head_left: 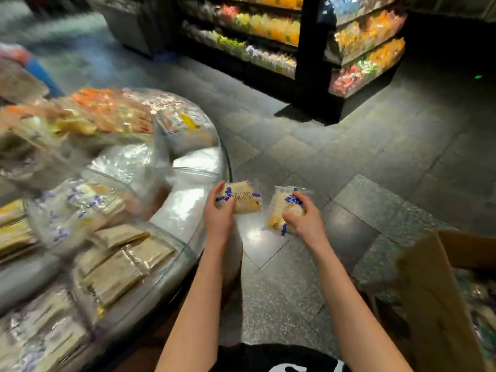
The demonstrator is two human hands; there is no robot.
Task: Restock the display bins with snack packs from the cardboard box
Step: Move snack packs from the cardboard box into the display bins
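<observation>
floor (375, 157): grey stone tiles | back: dark shelf unit (308, 63), orange-yellow packets (271, 26) | green spot (477, 76) far right

black top (268, 354) with a white print (285, 368), forearms (198, 304) bare

Floor (375, 162) under you: grey speckled stone tiles, laid at varied angles. Polished tile close in front of you carries bright glare patch (253, 233). Ahead of you: black shelving unit (308, 76), corner post facing you, stepped tiers either side. Tiers lit, stocked with orange, yellow, green and pink packets (271, 29). Grey cabinet (128, 30) left of unit, blurred. Small green light spot (477, 76) on floor right of unit. Room dim overall; far right dark.
</observation>
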